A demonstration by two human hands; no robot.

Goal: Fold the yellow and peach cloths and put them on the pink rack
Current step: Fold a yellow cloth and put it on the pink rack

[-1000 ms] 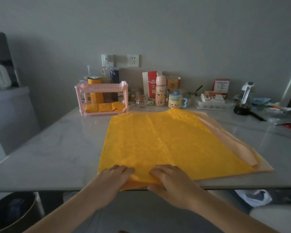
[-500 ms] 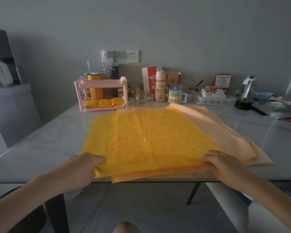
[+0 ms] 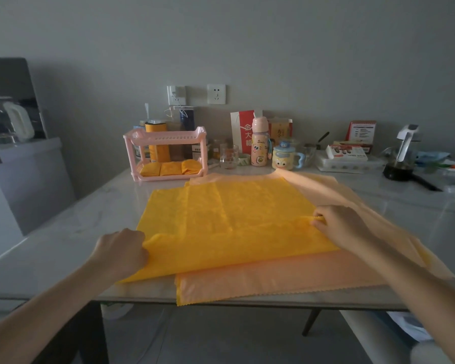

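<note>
A yellow cloth [image 3: 229, 219] lies spread on the grey marble table [image 3: 63, 232], on top of a larger peach cloth [image 3: 286, 277] that shows along the near and right sides. My left hand [image 3: 121, 252] pinches the yellow cloth's near left corner. My right hand [image 3: 336, 227] pinches its near right corner, lifted off the peach cloth. The pink rack [image 3: 166, 153] stands at the back left; its lower shelf holds three folded yellow cloths [image 3: 168, 168], its top shelf looks bare.
Behind the cloths stand a pink bottle [image 3: 259, 145], a cartoon mug [image 3: 284, 157], a glass [image 3: 229, 157], boxes and a white tray [image 3: 350, 164]. A dark dish with a white tool [image 3: 399, 166] sits at the right. A kettle [image 3: 8, 119] stands at far left.
My hands moved apart from the middle of the near edge to the yellow cloth's corners. They pulled its near edge away from me, uncovering the peach cloth in front.
</note>
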